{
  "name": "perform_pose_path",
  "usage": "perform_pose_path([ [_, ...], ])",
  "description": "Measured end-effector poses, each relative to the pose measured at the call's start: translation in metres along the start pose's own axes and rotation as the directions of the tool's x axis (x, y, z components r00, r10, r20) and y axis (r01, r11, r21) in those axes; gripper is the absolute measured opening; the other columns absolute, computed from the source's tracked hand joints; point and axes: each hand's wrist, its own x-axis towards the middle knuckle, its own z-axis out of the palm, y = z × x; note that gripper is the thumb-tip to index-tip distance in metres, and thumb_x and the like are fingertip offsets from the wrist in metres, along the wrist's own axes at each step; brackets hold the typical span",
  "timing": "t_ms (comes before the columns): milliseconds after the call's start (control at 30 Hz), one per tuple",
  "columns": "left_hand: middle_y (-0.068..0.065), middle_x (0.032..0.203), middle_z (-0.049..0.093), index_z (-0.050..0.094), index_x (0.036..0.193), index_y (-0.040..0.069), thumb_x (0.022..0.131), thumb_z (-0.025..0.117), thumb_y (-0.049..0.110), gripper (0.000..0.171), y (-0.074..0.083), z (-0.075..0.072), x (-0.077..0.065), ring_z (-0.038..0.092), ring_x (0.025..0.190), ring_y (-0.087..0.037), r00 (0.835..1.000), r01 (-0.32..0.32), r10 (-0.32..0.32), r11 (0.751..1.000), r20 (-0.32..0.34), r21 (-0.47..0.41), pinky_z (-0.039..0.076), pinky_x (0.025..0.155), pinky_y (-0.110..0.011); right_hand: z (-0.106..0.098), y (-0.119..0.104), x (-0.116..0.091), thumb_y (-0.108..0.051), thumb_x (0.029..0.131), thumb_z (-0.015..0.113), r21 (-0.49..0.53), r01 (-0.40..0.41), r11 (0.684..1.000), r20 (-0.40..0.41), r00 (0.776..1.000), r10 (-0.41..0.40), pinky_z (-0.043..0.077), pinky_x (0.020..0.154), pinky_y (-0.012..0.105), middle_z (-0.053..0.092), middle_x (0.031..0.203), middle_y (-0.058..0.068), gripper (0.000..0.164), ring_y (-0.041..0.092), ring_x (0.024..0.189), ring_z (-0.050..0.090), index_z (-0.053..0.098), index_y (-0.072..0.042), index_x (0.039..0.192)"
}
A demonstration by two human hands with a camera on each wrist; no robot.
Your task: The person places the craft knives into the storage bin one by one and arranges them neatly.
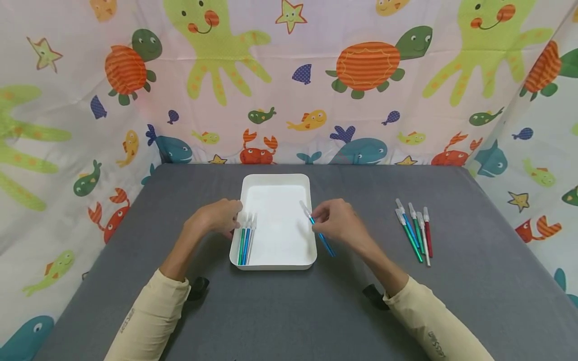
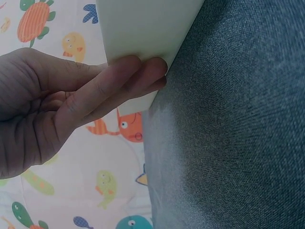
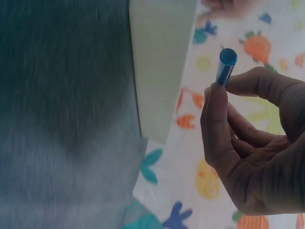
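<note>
My left hand (image 1: pixel 222 216) grips the left wall of the white tray (image 1: pixel 273 267), its fingers (image 2: pixel 128 69) against the outer side and the thumb partly hidden at the rim. Between thumb and fingertips, my right hand (image 1: pixel 336 219) pinches a slim blue metallic pen-shaped tool (image 1: pixel 326 245) with a clear cap. The tool slants across the tray's right rim, cap end over the tray. Its round blue end (image 3: pixel 228 56) faces the right wrist camera. Inside the tray, along the left wall, similar capped tools (image 1: pixel 246 245) in green, blue and silver lie side by side.
To the right on the grey table (image 1: pixel 289 316) lies a loose group of several capped tools (image 1: pixel 416 233) in green, blue, silver and red. A patterned curtain (image 1: pixel 280 60) with sea animals hangs behind the table and along both sides.
</note>
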Motion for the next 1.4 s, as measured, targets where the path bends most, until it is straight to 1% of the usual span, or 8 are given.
perform_pose_path([
  [233, -0.016, 0.115, 0.067, 0.054, 0.139, -0.003, 0.102, 0.065, 0.01, 0.041, 0.001, -0.002, -0.002, 0.067, 0.093, -0.02, 1.0, 0.019, -0.019, 1.0, -0.001, 0.002, 0.062, 0.081, -0.03, 0.031, -0.02, 0.008, -0.007, 0.082, 0.074, -0.036, 0.035, 0.999, 0.038, 0.999, -0.033, 0.05, 0.059, 0.027, 0.075, 0.086, 0.007, 0.021, 0.016, 0.07, 0.064, 0.078, -0.006, 0.102],
  [367, -0.017, 0.115, 0.067, 0.054, 0.139, -0.003, 0.102, 0.065, 0.009, 0.04, 0.001, -0.003, -0.001, 0.067, 0.092, -0.02, 1.0, 0.021, -0.021, 1.0, 0.002, -0.01, 0.063, 0.083, -0.032, 0.045, -0.032, 0.016, -0.008, 0.082, 0.074, -0.022, 0.04, 0.999, 0.054, 0.998, -0.039, 0.05, 0.056, 0.027, 0.075, 0.087, 0.006, 0.018, 0.015, 0.065, 0.065, 0.077, -0.008, 0.1],
  [500, -0.017, 0.116, 0.067, 0.054, 0.139, -0.003, 0.102, 0.065, 0.009, 0.041, 0.001, -0.003, -0.001, 0.067, 0.093, -0.021, 1.0, 0.024, -0.024, 0.999, 0.007, -0.026, 0.063, 0.084, -0.034, 0.059, -0.041, 0.025, -0.01, 0.083, 0.076, -0.01, 0.014, 1.0, 0.068, 0.998, -0.014, 0.05, 0.053, 0.027, 0.074, 0.084, 0.006, 0.015, 0.014, 0.057, 0.066, 0.077, -0.008, 0.098],
  [767, -0.018, 0.119, 0.067, 0.053, 0.141, -0.003, 0.102, 0.065, 0.009, 0.042, -0.001, -0.002, 0.0, 0.068, 0.096, -0.021, 1.0, 0.018, -0.017, 0.999, 0.012, -0.041, 0.063, 0.085, -0.034, 0.084, -0.051, 0.039, -0.013, 0.085, 0.08, -0.055, -0.05, 0.997, 0.041, 0.998, 0.052, 0.049, 0.053, 0.026, 0.075, 0.086, 0.007, 0.011, 0.012, 0.054, 0.067, 0.077, -0.008, 0.094],
  [933, -0.017, 0.115, 0.069, 0.056, 0.136, -0.004, 0.102, 0.066, 0.008, 0.037, -0.003, -0.001, -0.001, 0.069, 0.092, -0.02, 1.0, 0.01, -0.01, 0.999, 0.004, -0.036, 0.064, 0.082, -0.033, 0.095, -0.055, 0.044, -0.015, 0.085, 0.081, -0.068, -0.055, 0.996, 0.07, 0.996, 0.06, 0.047, 0.053, 0.026, 0.075, 0.089, 0.007, 0.014, 0.012, 0.054, 0.068, 0.076, -0.007, 0.096],
  [1100, -0.016, 0.111, 0.069, 0.058, 0.131, -0.004, 0.102, 0.065, 0.007, 0.033, -0.002, 0.001, 0.001, 0.069, 0.089, -0.02, 1.0, -0.027, 0.027, 0.999, -0.01, -0.023, 0.064, 0.08, -0.032, 0.103, -0.054, 0.045, -0.015, 0.086, 0.082, -0.086, -0.056, 0.995, 0.057, 0.997, 0.061, 0.046, 0.052, 0.024, 0.072, 0.086, 0.007, 0.014, 0.013, 0.056, 0.064, 0.074, -0.005, 0.093],
  [1267, -0.017, 0.112, 0.069, 0.057, 0.134, -0.004, 0.102, 0.065, 0.007, 0.035, 0.0, 0.001, 0.0, 0.07, 0.09, -0.02, 1.0, -0.03, 0.03, 0.999, -0.009, -0.021, 0.064, 0.082, -0.033, 0.109, -0.054, 0.046, -0.013, 0.086, 0.082, -0.052, -0.044, 0.998, 0.054, 0.997, 0.047, 0.042, 0.051, 0.023, 0.07, 0.082, 0.007, 0.013, 0.014, 0.058, 0.059, 0.074, -0.003, 0.088],
  [1400, -0.018, 0.114, 0.069, 0.056, 0.135, -0.005, 0.102, 0.065, 0.007, 0.036, 0.0, 0.0, 0.0, 0.07, 0.09, -0.02, 0.999, -0.034, 0.033, 0.999, -0.007, -0.016, 0.064, 0.082, -0.033, 0.113, -0.055, 0.046, -0.013, 0.088, 0.082, -0.018, -0.041, 0.999, 0.063, 0.997, 0.042, 0.044, 0.052, 0.022, 0.071, 0.082, 0.009, 0.015, 0.014, 0.059, 0.061, 0.074, -0.001, 0.091],
])
